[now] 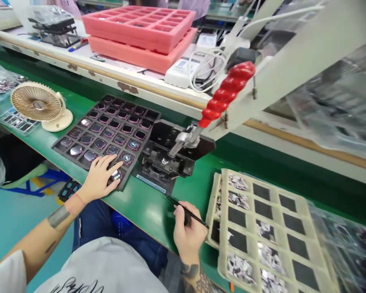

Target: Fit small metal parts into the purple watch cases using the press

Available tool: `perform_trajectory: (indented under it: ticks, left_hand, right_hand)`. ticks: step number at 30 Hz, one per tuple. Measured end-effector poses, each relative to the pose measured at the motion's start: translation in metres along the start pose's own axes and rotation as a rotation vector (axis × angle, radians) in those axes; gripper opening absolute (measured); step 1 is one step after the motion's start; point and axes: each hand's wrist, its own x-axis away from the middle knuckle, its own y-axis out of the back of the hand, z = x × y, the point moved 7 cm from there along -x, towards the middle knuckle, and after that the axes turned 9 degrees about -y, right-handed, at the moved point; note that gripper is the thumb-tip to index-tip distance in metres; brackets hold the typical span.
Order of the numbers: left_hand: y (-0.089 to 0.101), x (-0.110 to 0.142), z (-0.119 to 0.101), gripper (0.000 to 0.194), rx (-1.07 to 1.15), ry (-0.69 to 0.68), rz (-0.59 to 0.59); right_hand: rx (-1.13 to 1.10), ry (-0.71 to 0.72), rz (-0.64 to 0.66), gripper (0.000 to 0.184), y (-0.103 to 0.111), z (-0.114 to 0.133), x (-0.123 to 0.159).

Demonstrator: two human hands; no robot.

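My left hand (pixel 102 177) lies over the near right corner of a dark compartment tray (pixel 129 171), fingers spread. Its thumb and index finger are on either side of a smartwatch (pixel 116 176) with a lit screen; whether they press on it I cannot tell. Rows of similar square watch pieces fill much of the tray, and a few near the right side show lit faces. In my right hand (pixel 189 230) are slim black tweezers (pixel 186 209), pointing up and left over the green bench. Beyond their tip stands a black clamp fixture (pixel 167 158) with a red handle (pixel 228 93).
Cream trays (pixel 280 236) with small silvery pieces are stacked at the right, beside clear plastic bags (pixel 347 240). A small fan (pixel 38 103) stands at the left. Pink foam trays (pixel 140 28) and white cables (pixel 207 69) occupy the shelf. Another person's arm shows at the far left.
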Motion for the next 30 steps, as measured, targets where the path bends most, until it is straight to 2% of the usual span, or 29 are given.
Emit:
perform_trajectory:
  ticks: [3,7,11,15,17,20,23,26,30]
  left_hand:
    - [0.001,-0.002,0.009,0.069,0.042,-0.032,-0.009]
    - [0.011,-0.009,-0.005,0.061,0.084,-0.056,-0.053]
    - [0.011,-0.051,-0.031,0.062,0.251,-0.14,-0.05]
    - [-0.008,-0.101,-0.038,0.024,0.329,-0.138,-0.095]
    - [-0.021,-0.113,-0.037,0.022,0.337,-0.109,-0.126]
    - [-0.035,-0.114,-0.031,0.025,0.34,-0.055,-0.183]
    - [-0.04,-0.109,-0.031,0.025,0.337,-0.038,-0.21]
    - [-0.04,-0.107,-0.04,0.023,0.324,-0.05,-0.211]
    - [-0.034,-0.109,-0.06,0.022,0.279,-0.093,-0.192]
  right_hand:
    - [-0.06,-0.074,0.017,0.015,-0.002,-0.008,-0.001]
    - [-0.159,-0.125,-0.02,0.016,0.002,-0.007,0.004]
    - [-0.274,-0.179,-0.193,0.023,0.006,0.003,0.0]
    - [-0.397,-0.25,-0.357,0.033,-0.007,0.01,-0.027]
    - [-0.46,-0.308,-0.35,0.038,-0.021,0.008,-0.044]
    - [-0.524,-0.401,-0.285,0.043,-0.041,0.001,-0.059]
    - [-0.538,-0.458,-0.275,0.046,-0.049,-0.007,-0.056]
    - [-0.52,-0.478,-0.31,0.048,-0.047,-0.011,-0.045]
    - [-0.46,-0.464,-0.368,0.049,-0.032,-0.01,-0.038]
